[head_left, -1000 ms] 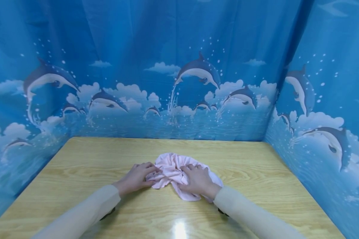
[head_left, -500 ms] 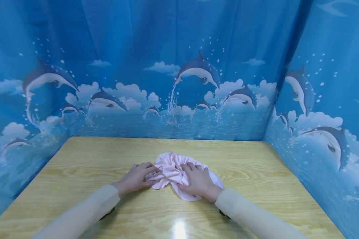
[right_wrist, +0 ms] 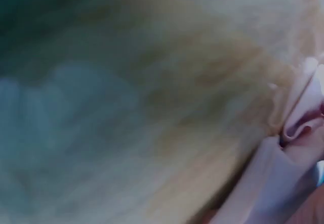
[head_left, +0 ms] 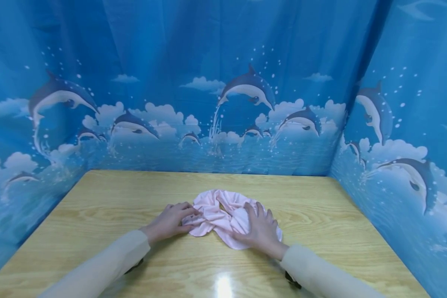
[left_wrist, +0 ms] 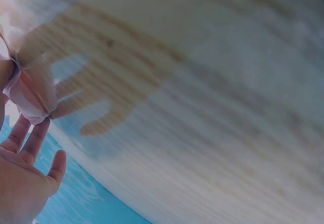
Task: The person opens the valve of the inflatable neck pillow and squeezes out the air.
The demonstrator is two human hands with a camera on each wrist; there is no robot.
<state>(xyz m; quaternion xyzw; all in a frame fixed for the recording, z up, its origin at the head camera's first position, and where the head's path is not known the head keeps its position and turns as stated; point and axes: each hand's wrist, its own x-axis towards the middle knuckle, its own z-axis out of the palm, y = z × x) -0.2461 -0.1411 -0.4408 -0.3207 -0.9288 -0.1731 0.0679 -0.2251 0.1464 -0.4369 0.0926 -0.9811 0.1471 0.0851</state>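
A crumpled pale pink cloth [head_left: 210, 209] lies bunched on the wooden table; whether it is a garment cannot be told. Its left edge is held by my left hand [head_left: 171, 223], with the thumb nearer me and the fingers farther out. In the left wrist view, the left hand [left_wrist: 28, 173] reaches up to a fold of the pink cloth [left_wrist: 30, 95]. Across the cloth's right part rests my right hand [head_left: 261, 231], fingers spread over it. The right wrist view shows folds of the cloth [right_wrist: 268, 183] at its right edge, hiding most of that hand.
The wood-grain table [head_left: 126, 190] extends around the cloth on all sides. Blue curtains with dolphins [head_left: 246, 89] hang behind the table and along both sides. A bright light reflection [head_left: 224, 285] lies on the table near the front.
My right hand has shifted to the right over the cloth, and the cloth's right side has spread a little. A small gap shows among its folds. My left hand stays in place.
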